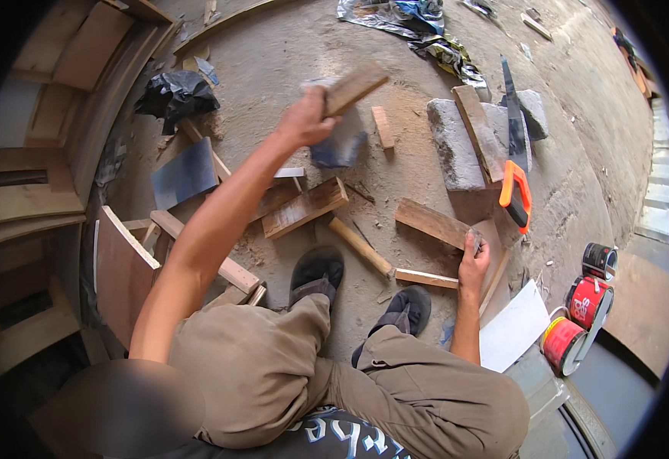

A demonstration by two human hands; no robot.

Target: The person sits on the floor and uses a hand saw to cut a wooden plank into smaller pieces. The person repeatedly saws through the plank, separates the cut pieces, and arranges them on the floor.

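Observation:
My left hand (305, 121) is stretched far forward with its fingers closed round the near end of a short wooden block (357, 89), held above the ground and slightly blurred. Beneath it lies a dark blue-grey piece (337, 150), partly hidden. My right hand (473, 264) grips the right end of a brown wooden plank (435, 222), which slants up to the left. Below that plank are a thin wood strip (426, 278) and a round wooden handle (360, 245). A small pale wood block (383, 127) lies beyond, between the two held pieces.
A handsaw (514, 130) with an orange handle leans by concrete blocks (454, 145) bearing a board (478, 131). Wood offcuts (304, 208) lie before my feet. Paint tins (588, 301) and a white sheet (513, 327) are right; wooden frames (25, 191) and a black bag (175, 99) left.

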